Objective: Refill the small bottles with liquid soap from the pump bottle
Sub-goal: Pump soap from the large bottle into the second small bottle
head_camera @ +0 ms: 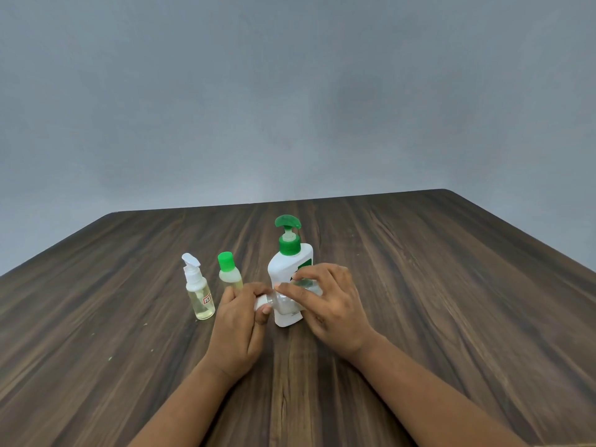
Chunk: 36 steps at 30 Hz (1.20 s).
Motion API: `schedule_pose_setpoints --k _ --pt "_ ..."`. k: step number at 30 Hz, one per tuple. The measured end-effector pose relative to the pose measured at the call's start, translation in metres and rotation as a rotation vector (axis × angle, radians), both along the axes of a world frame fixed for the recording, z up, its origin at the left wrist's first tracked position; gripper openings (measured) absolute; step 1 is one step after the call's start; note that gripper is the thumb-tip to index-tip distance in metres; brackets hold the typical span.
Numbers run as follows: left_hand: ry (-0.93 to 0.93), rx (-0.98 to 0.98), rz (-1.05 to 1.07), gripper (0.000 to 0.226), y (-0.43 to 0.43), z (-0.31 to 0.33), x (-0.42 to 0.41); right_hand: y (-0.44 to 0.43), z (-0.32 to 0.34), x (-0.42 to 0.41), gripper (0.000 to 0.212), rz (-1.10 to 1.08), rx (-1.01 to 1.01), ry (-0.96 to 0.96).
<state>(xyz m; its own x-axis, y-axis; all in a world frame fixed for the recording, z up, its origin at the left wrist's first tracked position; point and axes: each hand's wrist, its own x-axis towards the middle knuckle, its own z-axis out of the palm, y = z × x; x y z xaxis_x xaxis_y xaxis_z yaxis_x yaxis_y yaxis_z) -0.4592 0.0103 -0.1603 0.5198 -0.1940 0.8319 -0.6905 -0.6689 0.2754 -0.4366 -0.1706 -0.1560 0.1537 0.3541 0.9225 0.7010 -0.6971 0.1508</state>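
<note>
We hold the clear small bottle [284,298] sideways in the air, just in front of the pump bottle [289,264], w/ both hands on it. Our right hand [332,306] grips the body, fingers curled round it. Our left hand [238,330] pinches the white cap [260,304] at the neck end. So the step in hand, as we judge, is to unscrew this cap, i.e. the opening before any soap goes in. If the cap is already loose, we cannot tell. The pump bottle stands upright on the table [419,285], no hand on its pump. To its left stand 2 more small bottles, the green-capped bottle [229,275] and the spray-top bottle [200,296], both closed, both w/ some pale liquid. Next move calls for: cap off and put aside, bottle turned upright, mouth brought under the nozzle, then 1 hand free to press the pump. The mouth looks narrow, so the aim must be careful
</note>
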Motion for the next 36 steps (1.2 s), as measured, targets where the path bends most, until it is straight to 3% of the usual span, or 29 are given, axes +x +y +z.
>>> schedule_pose_setpoints --k 4,9,12,14,17,21,23,27,30,34,36 --pt "0.161 -0.149 -0.055 0.041 0.001 -0.003 0.001 0.002 0.001 0.0 0.024 -0.025 -0.017 -0.085" --pt "0.337 -0.346 -0.164 0.08 0.002 -0.01 0.005 0.007 0.001 0.0 0.034 -0.038 -0.013 -0.243" --pt "0.41 -0.42 -0.226 0.087 0.002 -0.006 0.003 0.007 -0.001 0.0 0.033 -0.049 -0.024 -0.226" --pt "0.332 -0.36 -0.243 0.071 0.003 -0.004 0.001 0.005 -0.002 0.0 0.024 -0.052 0.005 -0.156" --pt "0.229 -0.257 -0.222 0.037 0.006 -0.003 -0.001 0.001 -0.002 0.002 0.027 -0.051 0.086 -0.047" --pt "0.143 -0.071 -0.159 0.017 0.004 -0.002 -0.001 -0.002 -0.001 0.002 0.043 -0.04 0.137 0.028" --pt "0.135 -0.054 -0.087 0.018 0.004 -0.003 0.0 -0.001 -0.001 0.001 0.045 -0.031 0.121 0.042" --pt "0.1 -0.095 0.035 0.033 0.006 -0.005 0.001 0.001 0.001 -0.001 0.045 -0.006 0.097 0.048" --pt "0.141 -0.303 -0.004 0.042 0.008 -0.002 0.002 0.0 0.001 0.0 0.052 0.019 0.131 0.069" --pt "0.251 -0.486 0.012 0.017 0.008 0.002 0.006 -0.003 0.001 -0.002 0.056 0.047 0.257 0.165" --pt "0.297 -0.504 0.098 0.015 0.01 -0.003 0.012 -0.004 0.002 -0.004 0.049 0.061 0.317 0.211"
